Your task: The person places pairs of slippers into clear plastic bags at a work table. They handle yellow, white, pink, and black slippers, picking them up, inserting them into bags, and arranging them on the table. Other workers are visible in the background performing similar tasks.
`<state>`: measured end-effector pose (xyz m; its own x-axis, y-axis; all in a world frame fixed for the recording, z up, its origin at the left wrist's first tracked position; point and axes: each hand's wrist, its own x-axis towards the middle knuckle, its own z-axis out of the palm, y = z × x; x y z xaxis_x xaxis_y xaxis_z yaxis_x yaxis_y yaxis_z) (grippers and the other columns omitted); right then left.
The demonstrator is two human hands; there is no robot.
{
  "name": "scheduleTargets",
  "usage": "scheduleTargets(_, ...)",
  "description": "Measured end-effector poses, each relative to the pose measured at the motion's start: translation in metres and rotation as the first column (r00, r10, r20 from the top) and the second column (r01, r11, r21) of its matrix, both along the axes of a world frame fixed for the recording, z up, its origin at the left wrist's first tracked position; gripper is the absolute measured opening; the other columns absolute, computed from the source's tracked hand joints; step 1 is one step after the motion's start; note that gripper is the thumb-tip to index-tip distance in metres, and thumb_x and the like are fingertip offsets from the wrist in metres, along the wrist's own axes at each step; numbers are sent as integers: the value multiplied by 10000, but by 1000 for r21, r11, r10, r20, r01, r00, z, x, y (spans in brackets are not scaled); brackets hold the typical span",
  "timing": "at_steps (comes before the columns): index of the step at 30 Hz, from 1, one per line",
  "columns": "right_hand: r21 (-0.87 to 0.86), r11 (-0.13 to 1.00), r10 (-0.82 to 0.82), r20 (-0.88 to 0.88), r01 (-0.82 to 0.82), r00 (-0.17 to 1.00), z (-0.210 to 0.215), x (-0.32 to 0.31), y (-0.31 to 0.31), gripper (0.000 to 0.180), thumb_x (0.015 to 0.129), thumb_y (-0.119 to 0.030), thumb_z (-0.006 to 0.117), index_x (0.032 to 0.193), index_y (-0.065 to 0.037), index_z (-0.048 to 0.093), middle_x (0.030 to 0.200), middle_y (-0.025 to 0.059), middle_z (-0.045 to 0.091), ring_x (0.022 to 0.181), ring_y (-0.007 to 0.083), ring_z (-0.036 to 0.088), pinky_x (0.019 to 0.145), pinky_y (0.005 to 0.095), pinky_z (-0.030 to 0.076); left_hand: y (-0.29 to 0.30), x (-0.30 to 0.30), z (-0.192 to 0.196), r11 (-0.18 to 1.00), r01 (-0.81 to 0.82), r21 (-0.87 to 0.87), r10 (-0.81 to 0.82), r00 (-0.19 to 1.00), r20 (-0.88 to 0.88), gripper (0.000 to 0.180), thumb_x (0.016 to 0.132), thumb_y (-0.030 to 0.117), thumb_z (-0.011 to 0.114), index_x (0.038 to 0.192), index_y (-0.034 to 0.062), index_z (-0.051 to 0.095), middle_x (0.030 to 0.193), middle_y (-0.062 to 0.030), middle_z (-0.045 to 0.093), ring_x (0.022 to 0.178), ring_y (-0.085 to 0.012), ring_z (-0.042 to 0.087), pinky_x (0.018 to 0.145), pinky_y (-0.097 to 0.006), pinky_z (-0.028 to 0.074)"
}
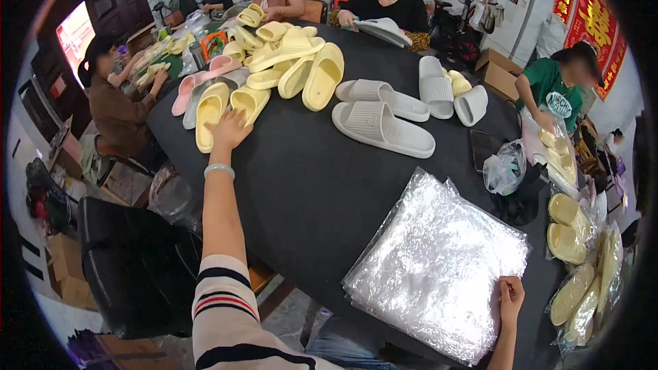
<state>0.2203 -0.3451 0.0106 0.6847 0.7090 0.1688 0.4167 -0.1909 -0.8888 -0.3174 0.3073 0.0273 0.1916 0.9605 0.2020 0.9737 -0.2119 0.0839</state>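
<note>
My left hand [231, 130] reaches out to the near edge of the slipper pile, fingers apart. It touches a pale yellow slipper [212, 104] on its left and a second yellow slipper [251, 101] just beyond it. At the lower right, a stack of clear plastic bags [432, 260] lies shiny and flat along the table edge. My right hand [510, 298] is closed at the right side of that stack, fingers curled on a bag's edge. Two grey ribbed slippers [384, 130] rest at mid-table, apart from both hands.
Yellow slippers [291, 55] heap on the black table [295, 199], beside pink ones [199, 85]. More grey slippers [436, 85] lie farther right. Bagged yellow slippers [567, 243] line the right edge. A black chair [133, 260] stands left. Several co-workers sit around; one holds a grey slipper [384, 31].
</note>
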Motion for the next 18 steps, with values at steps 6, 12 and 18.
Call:
scheduleTargets(6, -46, 997, -58, -22, 57, 998, 9, -8, -3, 71, 895, -16, 580, 897, 11, 646, 833, 26, 588, 667, 76, 526, 548, 219, 413, -24, 23, -3, 955, 0, 297, 62, 978, -200, 661, 791, 442, 638, 1393, 243, 453, 1434, -12, 445, 1360, -265, 348, 1029, -725, 190)
scheduleTargets(12, 20, 1000, -14, -55, 16, 998, 12, -12, 5, 75, 871, -18, 638, 921, 18, 679, 836, 40, 607, 686, 89, 543, 597, 224, 421, -75, 22, -19, 871, -35, 491, -5, 997, 80, 717, 829, 346, 651, 1441, 127, 348, 1411, -226, 360, 1303, -376, 357, 1018, -579, 296)
scheduleTargets(18, 111, 991, 75, -24, -71, 997, 8, -7, 1, 125, 848, -28, 636, 961, -36, 689, 847, 40, 609, 685, 73, 531, 592, 216, 414, -135, 113, -15, 818, 288, 499, -458, 850, 260, 571, 854, 294, 659, 1345, 76, 468, 1329, -177, 478, 1243, -347, 429, 1021, -442, 353)
